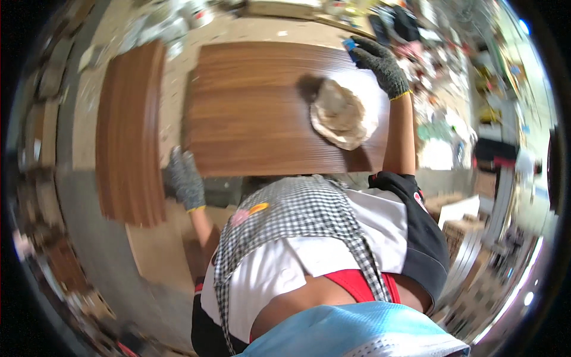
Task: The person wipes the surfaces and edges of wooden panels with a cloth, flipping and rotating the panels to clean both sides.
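Note:
A wide brown wood-grain board [256, 107] lies flat in front of me. On its right part sits a crumpled beige cloth or paper bundle [339, 116]; I cannot tell which. My right hand [380, 64], in a dark grey knit glove with a yellow cuff, is closed around a small blue object [350, 46] at the board's far right corner. The object's kind is unclear. My left hand [187, 179], gloved the same way, has its fingers stretched out and holds nothing. It is by the near left corner of the board, beside a narrower wood-grain panel [131, 134].
Cardboard [172, 253] lies at the lower left. A cluttered heap of plastic and scraps [443, 116] spreads along the right. Bags [157, 27] and other items stand at the far edge. Stacked cartons [461, 238] are at the right, near my arm.

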`<state>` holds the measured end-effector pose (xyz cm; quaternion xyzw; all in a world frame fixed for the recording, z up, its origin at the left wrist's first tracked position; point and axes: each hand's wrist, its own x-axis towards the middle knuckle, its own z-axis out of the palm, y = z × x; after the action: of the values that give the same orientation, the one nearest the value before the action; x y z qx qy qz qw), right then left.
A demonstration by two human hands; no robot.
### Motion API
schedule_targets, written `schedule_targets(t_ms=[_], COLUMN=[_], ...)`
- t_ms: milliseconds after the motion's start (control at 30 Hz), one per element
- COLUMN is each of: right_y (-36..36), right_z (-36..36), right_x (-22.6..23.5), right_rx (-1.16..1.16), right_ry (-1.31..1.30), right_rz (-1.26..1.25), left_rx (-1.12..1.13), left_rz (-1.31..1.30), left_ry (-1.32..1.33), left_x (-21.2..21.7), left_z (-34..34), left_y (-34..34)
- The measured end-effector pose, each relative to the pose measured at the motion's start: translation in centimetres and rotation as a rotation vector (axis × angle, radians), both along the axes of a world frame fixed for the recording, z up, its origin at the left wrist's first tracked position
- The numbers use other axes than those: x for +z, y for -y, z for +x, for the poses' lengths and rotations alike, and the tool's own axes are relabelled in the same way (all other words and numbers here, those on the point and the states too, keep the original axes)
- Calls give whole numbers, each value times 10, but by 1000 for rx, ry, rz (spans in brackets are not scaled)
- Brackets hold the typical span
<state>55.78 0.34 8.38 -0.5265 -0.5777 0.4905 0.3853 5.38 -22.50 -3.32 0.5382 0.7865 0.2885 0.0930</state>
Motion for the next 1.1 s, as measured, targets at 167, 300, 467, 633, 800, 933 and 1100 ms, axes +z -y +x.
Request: schedule_targets(t_ms=[167, 300, 467, 633, 800, 933, 1100], right_y=[47, 56, 39, 27, 40, 89, 76], right_z=[231, 278, 347, 349, 228, 52, 0], right_x=[-45, -67, -171, -188, -102, -89, -126], right_rx=[-633, -705, -441, -471, -409, 107, 104], right_ry=[584, 1125, 1124, 1200, 736, 616, 853], right_rz=[107, -164, -302, -414, 209, 346, 463], left_rx=[-125, -144, -13, 42, 64, -32, -105], left_rz=[69, -62, -319, -310, -341, -308, -155], left_ry=[-179, -277, -99, -127, -274, -174, -106], left_x=[-12, -30, 7, 20, 8, 10, 0], left_z=[14, -5, 42, 60, 38, 37, 21], left_y=[-43, -79, -134, -136, -118, -128, -128])
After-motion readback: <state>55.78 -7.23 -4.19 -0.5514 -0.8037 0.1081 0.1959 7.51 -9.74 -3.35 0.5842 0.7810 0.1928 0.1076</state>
